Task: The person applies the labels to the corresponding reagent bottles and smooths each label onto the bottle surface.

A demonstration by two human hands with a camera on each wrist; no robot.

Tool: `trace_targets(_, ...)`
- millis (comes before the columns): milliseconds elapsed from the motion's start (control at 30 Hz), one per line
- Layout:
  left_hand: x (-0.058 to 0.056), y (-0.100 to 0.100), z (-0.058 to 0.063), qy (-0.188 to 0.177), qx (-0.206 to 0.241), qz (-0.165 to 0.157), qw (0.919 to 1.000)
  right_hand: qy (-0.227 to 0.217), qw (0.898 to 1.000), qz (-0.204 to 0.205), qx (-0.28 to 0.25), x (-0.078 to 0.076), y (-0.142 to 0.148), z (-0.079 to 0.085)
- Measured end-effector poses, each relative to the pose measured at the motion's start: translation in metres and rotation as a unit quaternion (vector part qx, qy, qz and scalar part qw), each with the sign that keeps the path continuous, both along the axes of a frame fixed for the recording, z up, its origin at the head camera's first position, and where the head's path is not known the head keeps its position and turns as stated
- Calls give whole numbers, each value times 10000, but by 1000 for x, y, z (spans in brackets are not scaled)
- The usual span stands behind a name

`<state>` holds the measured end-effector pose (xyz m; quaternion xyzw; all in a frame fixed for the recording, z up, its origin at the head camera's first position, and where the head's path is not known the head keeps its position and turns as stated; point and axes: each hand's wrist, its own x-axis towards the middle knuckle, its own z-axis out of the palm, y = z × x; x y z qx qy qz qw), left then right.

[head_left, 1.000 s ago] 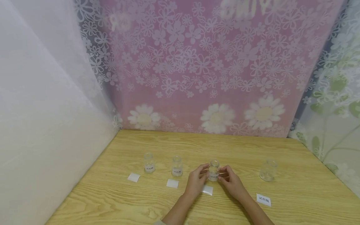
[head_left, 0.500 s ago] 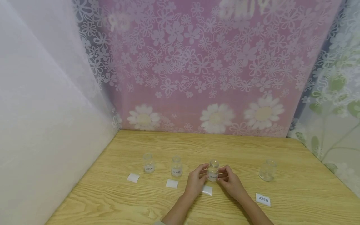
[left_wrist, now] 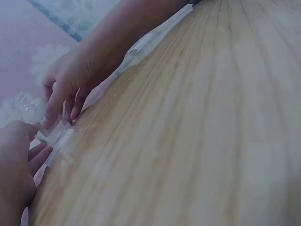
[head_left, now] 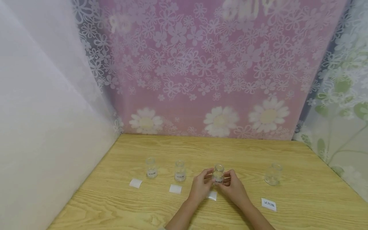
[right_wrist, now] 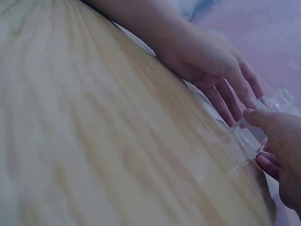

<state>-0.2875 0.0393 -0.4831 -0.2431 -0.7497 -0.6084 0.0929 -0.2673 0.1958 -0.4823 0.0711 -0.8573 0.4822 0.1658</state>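
A small clear glass bottle (head_left: 218, 174) with a printed white label stands upright on the wooden table between both hands. My left hand (head_left: 199, 187) grips its left side with fingers and thumb. From the right, my right hand (head_left: 236, 189) holds the same bottle, its thumb lying across the front over the label and hiding part of it. The right wrist view shows that bottle (right_wrist: 277, 101) with the right thumb pressed along it. A small white paper piece (head_left: 212, 195) lies just in front, partly covered by the left hand.
Two labelled glass bottles (head_left: 151, 169) (head_left: 180, 172) stand to the left, with white paper pieces (head_left: 135, 183) (head_left: 175, 188) before them. At the right stands an unlabelled glass bottle (head_left: 273, 175), with a printed label (head_left: 268, 204) in front. A pink floral curtain (head_left: 201, 80) hangs behind the table.
My right thumb has moved left from the bottle's right side onto the front of its label. The left hand stays in place, and the other bottles have not been moved.
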Motion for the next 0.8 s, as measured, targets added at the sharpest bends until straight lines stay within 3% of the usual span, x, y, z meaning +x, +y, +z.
trace_targets(333, -2, -2, 0, 31, 118, -53, 9999, 209, 9983, -331, 423, 5, -12, 9)
trace_targets(600, 1, -3, 1, 94, 207, -104, 9997, 216, 9993, 147, 282, 5, -3, 6)
trace_targets(800, 1, -3, 1, 107, 244, -141, 9995, 1227, 9877, 708, 662, 2, 9, 1)
